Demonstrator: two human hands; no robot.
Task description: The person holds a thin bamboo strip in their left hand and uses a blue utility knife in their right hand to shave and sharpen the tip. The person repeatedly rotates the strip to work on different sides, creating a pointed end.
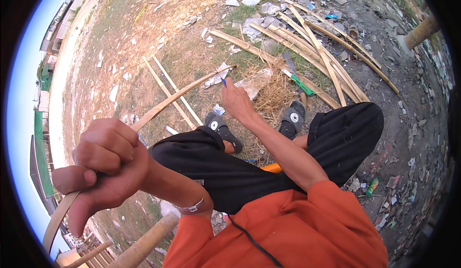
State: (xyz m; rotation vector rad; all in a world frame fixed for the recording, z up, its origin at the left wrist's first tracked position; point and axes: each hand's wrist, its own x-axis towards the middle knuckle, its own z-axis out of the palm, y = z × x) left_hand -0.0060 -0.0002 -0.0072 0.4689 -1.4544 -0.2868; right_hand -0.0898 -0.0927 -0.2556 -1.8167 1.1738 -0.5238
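Left hand (pixel 103 164) is clenched tight round the near end of a long bamboo strip (pixel 165 102), which runs away from it toward the right hand (pixel 236 102) — that one is closed on a thin blue-handled tool (pixel 224 82) held at the strip's far end. Beyond both, on the bare ground (pixel 144 42), two loose bamboo slats (pixel 168 92) lie beside the strip, a pile of split bamboo (pixel 317 51) spreads toward the far right, and a green-handled tool (pixel 300 84) rests on dry straw — just past the person's dark shoes (pixel 293 119).
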